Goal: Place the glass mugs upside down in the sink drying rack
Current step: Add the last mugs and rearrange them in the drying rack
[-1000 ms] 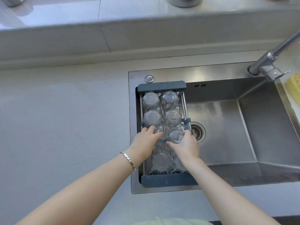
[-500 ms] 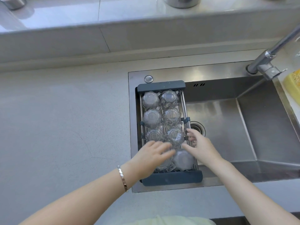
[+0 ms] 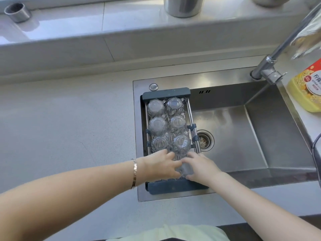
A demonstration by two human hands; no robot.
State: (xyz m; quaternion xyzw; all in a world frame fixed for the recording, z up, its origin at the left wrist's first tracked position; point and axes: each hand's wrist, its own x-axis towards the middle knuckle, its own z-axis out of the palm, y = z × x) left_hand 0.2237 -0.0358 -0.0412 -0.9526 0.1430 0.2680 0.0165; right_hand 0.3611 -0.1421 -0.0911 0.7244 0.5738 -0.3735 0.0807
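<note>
A grey drying rack (image 3: pixel 166 93) spans the left end of the steel sink (image 3: pixel 278 129). Several clear glass mugs (image 3: pixel 156 107) stand upside down in it in two columns. My left hand (image 3: pixel 160 165) and my right hand (image 3: pixel 203 166) meet over the rack's near end. Between them is one upside-down glass mug (image 3: pixel 186 168), with both hands' fingers around it. A further mug under my left hand is hidden.
The faucet (image 3: pixel 271 66) reaches in from the upper right. A yellow detergent bottle (image 3: pixel 307 89) stands right of the sink. The drain (image 3: pixel 205 141) lies just right of the rack. Metal cups (image 3: pixel 17 13) sit on the back ledge. Grey counter (image 3: pixel 66 129) stretches left.
Both hands drew back from the rack's middle to its near end. The right hand came off the rack's right rail and closed onto the nearest mug.
</note>
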